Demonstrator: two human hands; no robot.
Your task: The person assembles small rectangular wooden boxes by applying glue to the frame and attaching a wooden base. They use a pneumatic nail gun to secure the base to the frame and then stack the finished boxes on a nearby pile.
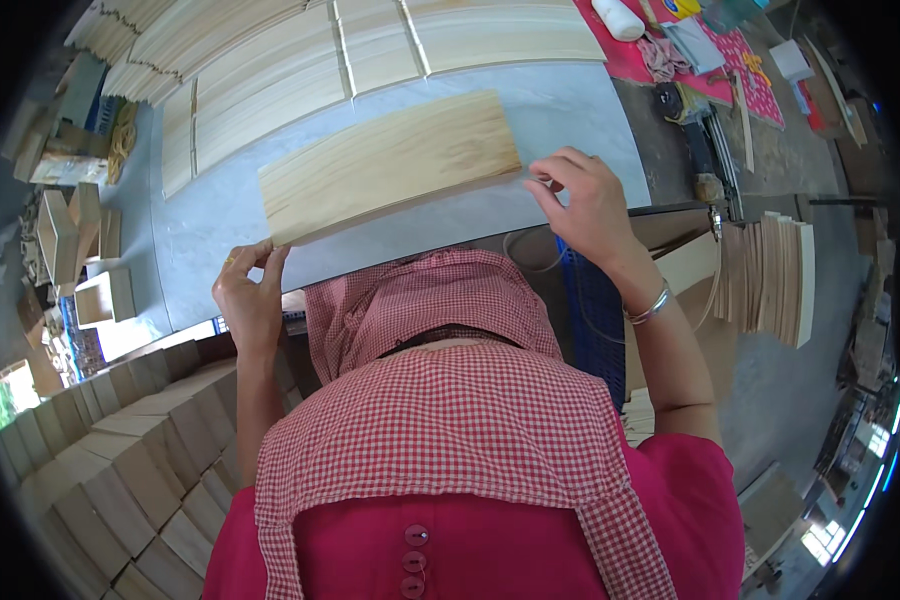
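Observation:
A flat, pale wooden board (390,165) with brownish grain lies slightly slanted on the grey-blue tabletop (400,225). My left hand (250,290) pinches its near left corner between thumb and fingers. Close to the board's right end is my right hand (585,200), with thumb and fingers curled toward each other. A small, pale, thin thing shows at those fingertips, too small to name. Below that hand, a thin clear line (530,268) loops down past the table's near edge.
Long rows of stacked thin boards (260,95) cover the table's far side. Small wooden boxes (105,298) stand at the left, wooden blocks (140,460) at lower left. More upright boards (770,275) are at right. A red cloth (630,62) bears a white bottle (618,20).

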